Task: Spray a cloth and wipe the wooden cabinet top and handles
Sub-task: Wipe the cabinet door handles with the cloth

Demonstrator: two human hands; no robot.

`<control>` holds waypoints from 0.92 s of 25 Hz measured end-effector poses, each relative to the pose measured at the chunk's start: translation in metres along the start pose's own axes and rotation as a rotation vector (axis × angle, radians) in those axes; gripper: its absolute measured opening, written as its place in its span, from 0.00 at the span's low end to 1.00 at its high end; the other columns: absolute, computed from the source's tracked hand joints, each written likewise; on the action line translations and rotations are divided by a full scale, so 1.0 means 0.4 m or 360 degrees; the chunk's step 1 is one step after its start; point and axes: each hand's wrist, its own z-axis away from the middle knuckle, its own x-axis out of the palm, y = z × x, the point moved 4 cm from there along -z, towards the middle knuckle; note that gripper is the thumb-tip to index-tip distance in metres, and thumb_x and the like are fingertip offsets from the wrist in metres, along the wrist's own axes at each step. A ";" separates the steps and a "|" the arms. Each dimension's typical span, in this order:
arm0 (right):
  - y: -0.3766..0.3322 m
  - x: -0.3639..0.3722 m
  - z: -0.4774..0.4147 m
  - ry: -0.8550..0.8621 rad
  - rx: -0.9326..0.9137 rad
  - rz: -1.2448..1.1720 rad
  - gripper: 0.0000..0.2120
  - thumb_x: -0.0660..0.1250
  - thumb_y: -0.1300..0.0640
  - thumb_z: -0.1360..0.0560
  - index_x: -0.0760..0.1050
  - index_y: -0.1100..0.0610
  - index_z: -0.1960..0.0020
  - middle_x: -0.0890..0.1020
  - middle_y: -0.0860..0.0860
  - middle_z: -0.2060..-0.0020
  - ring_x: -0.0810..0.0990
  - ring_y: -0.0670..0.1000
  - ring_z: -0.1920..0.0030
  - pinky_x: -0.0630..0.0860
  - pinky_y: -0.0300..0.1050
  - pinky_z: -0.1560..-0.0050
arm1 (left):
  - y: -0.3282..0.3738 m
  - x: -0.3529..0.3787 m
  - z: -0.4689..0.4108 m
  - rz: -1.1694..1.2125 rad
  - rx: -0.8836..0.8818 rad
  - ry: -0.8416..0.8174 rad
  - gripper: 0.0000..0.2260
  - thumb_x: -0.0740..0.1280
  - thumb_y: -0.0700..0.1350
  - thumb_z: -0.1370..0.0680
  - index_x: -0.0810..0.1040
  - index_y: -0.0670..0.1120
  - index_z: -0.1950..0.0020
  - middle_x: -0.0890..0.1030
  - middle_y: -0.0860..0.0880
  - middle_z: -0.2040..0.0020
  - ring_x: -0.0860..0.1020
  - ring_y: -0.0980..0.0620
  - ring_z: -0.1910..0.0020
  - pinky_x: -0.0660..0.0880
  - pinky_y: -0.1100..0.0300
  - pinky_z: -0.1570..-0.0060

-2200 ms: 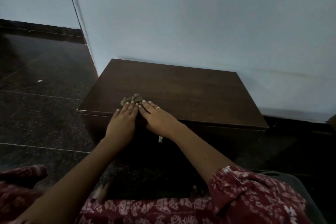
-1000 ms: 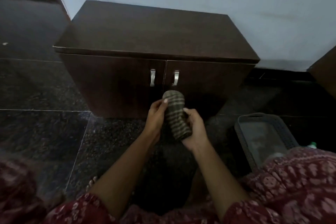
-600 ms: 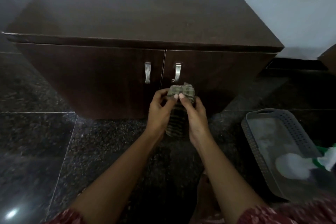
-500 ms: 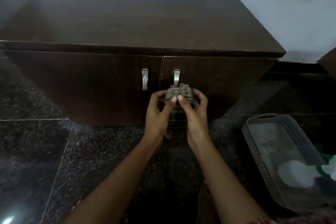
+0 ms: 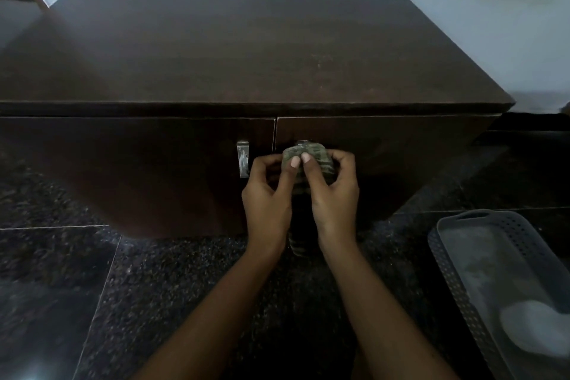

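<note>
Striped cloth (image 5: 308, 157) pinched by left hand (image 5: 267, 194) and right hand (image 5: 334, 194) fingers, over right handle (image 5: 302, 142)

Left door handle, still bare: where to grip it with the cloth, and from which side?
Grip the left handle across its narrow upright metal strip, coming from the front. It stands proud of the door, uncovered, just left of the cloth that both hands hold on the right handle.

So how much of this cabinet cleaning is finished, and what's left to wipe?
Nothing lies on the cabinet top, but the picture cannot show whether it is wiped. In hand: both the left hand and right hand press the striped cloth over the right door handle, only its top edge showing. Left: the left door handle is bare and untouched.
</note>
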 end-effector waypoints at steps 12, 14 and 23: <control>0.051 0.003 0.031 0.0072 0.0316 -0.0044 0.09 0.68 0.57 0.27 0.69 0.51 0.61 0.77 0.44 0.64 0.77 0.35 0.66 0.73 0.28 0.69 | -0.048 -0.010 0.008 -0.0279 0.0023 0.0060 0.06 0.66 0.48 0.24 0.77 0.46 0.53 0.78 0.58 0.61 0.76 0.71 0.63 0.72 0.77 0.65; 0.038 0.004 0.024 0.0066 0.0288 -0.0017 0.07 0.68 0.57 0.27 0.69 0.52 0.59 0.77 0.44 0.64 0.76 0.31 0.69 0.71 0.26 0.71 | -0.040 -0.008 0.004 -0.0235 0.0046 0.0055 0.06 0.66 0.48 0.24 0.77 0.46 0.53 0.79 0.57 0.60 0.77 0.69 0.62 0.73 0.76 0.64; -0.007 0.011 -0.005 0.0035 0.0495 0.0008 0.06 0.67 0.55 0.28 0.70 0.54 0.59 0.78 0.49 0.63 0.76 0.45 0.66 0.74 0.42 0.67 | -0.015 -0.004 -0.020 -0.0247 0.0038 0.0070 0.06 0.66 0.48 0.24 0.76 0.45 0.55 0.78 0.56 0.65 0.77 0.69 0.67 0.71 0.76 0.69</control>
